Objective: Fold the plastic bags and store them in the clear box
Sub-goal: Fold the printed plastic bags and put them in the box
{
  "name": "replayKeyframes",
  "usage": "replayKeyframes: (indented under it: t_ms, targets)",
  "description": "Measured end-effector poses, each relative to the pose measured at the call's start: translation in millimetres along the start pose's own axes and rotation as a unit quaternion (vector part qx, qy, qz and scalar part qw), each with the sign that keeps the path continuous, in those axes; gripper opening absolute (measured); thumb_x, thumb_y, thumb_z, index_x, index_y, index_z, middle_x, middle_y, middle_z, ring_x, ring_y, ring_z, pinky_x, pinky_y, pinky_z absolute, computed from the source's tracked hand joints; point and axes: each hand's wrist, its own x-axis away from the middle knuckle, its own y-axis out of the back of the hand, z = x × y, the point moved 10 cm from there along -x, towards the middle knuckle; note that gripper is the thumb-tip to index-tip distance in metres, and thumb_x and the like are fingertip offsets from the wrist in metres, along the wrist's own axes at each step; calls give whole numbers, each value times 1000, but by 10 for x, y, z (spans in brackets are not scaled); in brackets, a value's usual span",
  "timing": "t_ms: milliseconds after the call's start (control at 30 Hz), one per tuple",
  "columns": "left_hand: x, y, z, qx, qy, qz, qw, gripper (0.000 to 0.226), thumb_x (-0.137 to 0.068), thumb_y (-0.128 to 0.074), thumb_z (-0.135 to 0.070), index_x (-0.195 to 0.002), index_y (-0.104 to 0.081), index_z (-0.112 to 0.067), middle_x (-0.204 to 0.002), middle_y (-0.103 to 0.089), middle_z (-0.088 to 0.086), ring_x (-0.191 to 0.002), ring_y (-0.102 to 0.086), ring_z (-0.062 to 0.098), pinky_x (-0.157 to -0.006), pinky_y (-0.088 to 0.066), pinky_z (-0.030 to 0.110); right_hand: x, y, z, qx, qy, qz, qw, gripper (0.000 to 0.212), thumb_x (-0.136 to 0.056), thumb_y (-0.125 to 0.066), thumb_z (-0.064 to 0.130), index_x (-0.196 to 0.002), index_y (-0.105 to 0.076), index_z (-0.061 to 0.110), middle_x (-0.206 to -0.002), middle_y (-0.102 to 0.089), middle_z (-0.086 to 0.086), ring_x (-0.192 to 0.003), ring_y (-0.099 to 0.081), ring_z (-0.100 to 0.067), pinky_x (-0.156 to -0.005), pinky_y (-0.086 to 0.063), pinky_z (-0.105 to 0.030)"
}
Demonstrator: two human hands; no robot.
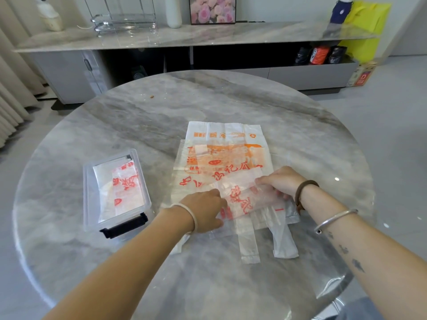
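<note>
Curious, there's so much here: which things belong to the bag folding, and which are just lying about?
In the job: top bag, left hand, right hand, stacked bags, clear box, folded bags inside.
Lying about: wire rack, flower picture, white vase, yellow bag.

Right hand (283,181) fingertips (280,194) dim behind the translucent bag (247,192) — its red print (240,202) blurred, forearms (129,269) cut off below.

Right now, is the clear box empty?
No, folded bags with red print lie inside the box.
</note>
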Motion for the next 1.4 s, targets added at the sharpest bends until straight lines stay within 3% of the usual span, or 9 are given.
replayKeyframes:
  t_ms: [67,300,500,867,1033,1167,1233,1300,1400]
  targets:
    - [-6,-1,11,9,0,-1,1000,43,-92,-50,-31,-133,-47,-20,-133,-44,5,-116,-51,25,-98,-44,37,9,-9,5,-21,-4,13,1000,23,-77,-71,27,-82,-57,9,-62,-47,-3,-48,-38,-12,-31,-29,-16]
    - [-1,76,70,31,7,-30,999,41,-93,-48,-28,-132,-49,-17,-133,-44,4,-116,-51,24,-98,-43,34,27,55,144,-52,25,11,998,32,-68,-75,10,-54,-47,14,-58,-43,-1,-50,-35,-12,-43,-26,-19]
    - [-28,111,56,38,-2,-50,998,48,-94,-47,-29,-141,-38,-22,-139,-40,3,-123,-47,23,-103,-41,35,68,248,282,-54,63,-40,996,23,-65,-72,8,-61,-50,13,-67,-41,-6,-63,-38,-18,-55,-28,-27]
    - [-60,-2,-14,3,-12,-37,999,50,-93,-45,-34,-142,-32,-31,-144,-32,4,-127,-39,24,-102,-36,39,278,-133,601,-118,103,83,984,27,-83,-60,40,-71,-61,16,-64,-57,4,-52,-45,-10,-52,-32,-20]
    - [-45,118,63,16,3,-88,996,50,-93,-45,-37,-140,-35,-24,-141,-36,2,-122,-46,22,-100,-38,36,194,-103,461,-132,74,74,986,34,-77,-62,51,-92,-65,21,-90,-65,1,-79,-61,-16,-63,-46,-26]
    - [-47,122,87,17,7,-91,996,51,-93,-46,-37,-140,-34,-23,-141,-36,2,-121,-46,22,-100,-38,36,171,-92,400,-186,46,95,977,67,-63,-69,58,-121,-58,25,-124,-56,0,-114,-54,-21,-95,-47,-38]
    - [-48,101,87,12,8,-85,996,52,-92,-47,-38,-140,-34,-22,-141,-36,2,-122,-46,22,-101,-38,36,144,-65,334,-155,34,74,985,54,-63,-74,45,-104,-62,12,-98,-62,-3,-86,-59,-19,-77,-51,-31]
    - [-50,92,99,5,14,-87,996,54,-91,-48,-41,-140,-34,-22,-141,-37,3,-123,-45,22,-102,-38,37,153,11,297,-97,33,23,994,15,-78,-66,17,-75,-54,9,-68,-45,-3,-56,-42,-15,-49,-35,-23]
    - [-46,151,140,-15,38,-118,992,61,-88,-49,-50,-139,-34,-20,-140,-39,2,-126,-42,21,-105,-33,39,83,55,243,-162,20,2,987,21,-79,-57,-5,-65,-49,8,-75,-49,-13,-62,-49,-23,-53,-41,-25]
